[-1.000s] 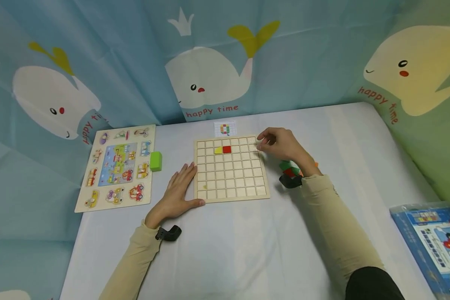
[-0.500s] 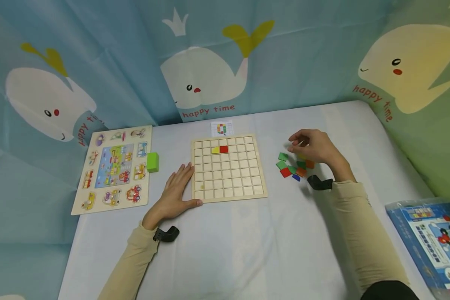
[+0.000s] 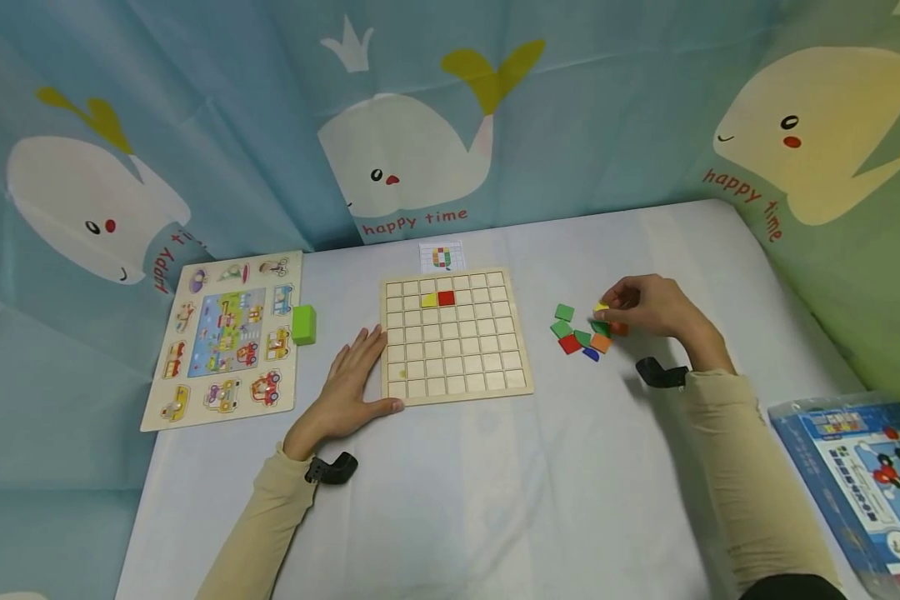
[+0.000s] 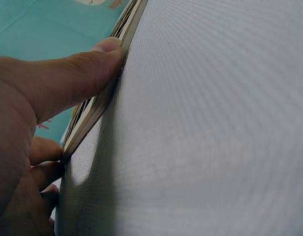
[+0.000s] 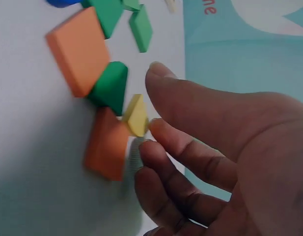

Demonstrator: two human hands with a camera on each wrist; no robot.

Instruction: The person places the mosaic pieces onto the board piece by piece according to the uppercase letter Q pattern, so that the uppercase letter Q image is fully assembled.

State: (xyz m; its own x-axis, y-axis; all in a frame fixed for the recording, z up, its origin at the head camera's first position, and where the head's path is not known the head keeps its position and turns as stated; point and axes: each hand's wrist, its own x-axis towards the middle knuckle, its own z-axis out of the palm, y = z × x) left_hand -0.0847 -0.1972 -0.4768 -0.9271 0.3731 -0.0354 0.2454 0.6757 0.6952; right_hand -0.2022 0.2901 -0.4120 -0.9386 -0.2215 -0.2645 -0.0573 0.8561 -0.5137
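My left hand (image 3: 347,386) rests on the table at the left edge of a wooden grid board (image 3: 457,400). Its fingers lie straight, and in the left wrist view the thumb (image 4: 87,73) touches the board's edge. On the grid sit a yellow tile (image 3: 429,301) and a red square tile (image 3: 446,298), side by side. My right hand (image 3: 656,307) is over a group of small coloured tiles. In the right wrist view a fingertip touches or nearly touches a yellow tile (image 5: 136,117); the thumb stands apart from it. Beside it are green (image 5: 112,88) and orange tiles (image 5: 107,147).
A small pattern card (image 3: 442,257) lies behind the board. To the left are a wooden picture puzzle (image 3: 221,408) and a green block (image 3: 304,324). A packaged blue box (image 3: 855,483) lies at the right edge. A printed curtain (image 3: 607,125) hangs behind the table.
My right hand has moved right from the board's right edge and come down beside the loose tiles, which are now largely uncovered. The left hand keeps its place at the board.
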